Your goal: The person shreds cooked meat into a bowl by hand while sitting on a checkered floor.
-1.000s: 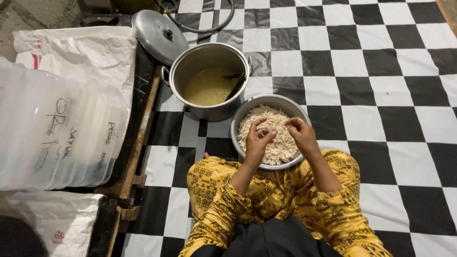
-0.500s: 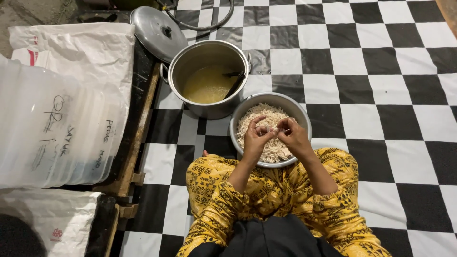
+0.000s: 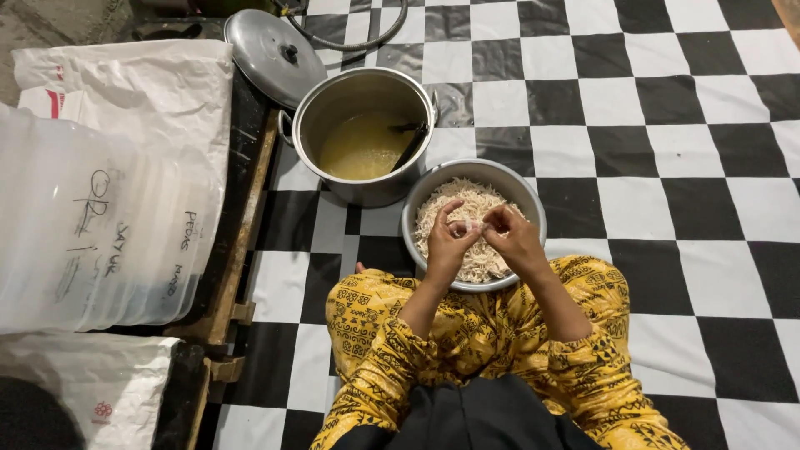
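Left hand (image 3: 447, 242) and right hand (image 3: 510, 237) meet over the bowl (image 3: 523, 187) of shreds (image 3: 467, 204), fingertips pinched narrow on a small piece. Far-left: pot (image 3: 333, 100) of broth, lid (image 3: 262, 50). Left: stacked tubs (image 3: 83, 225), sacks (image 3: 133, 83).

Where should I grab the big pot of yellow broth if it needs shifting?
Judging by its shape, take the pot by its two small side handles, one at the left rim, one at the right rim, coming in from both sides. A ladle leans inside, so avoid gripping the rim there.
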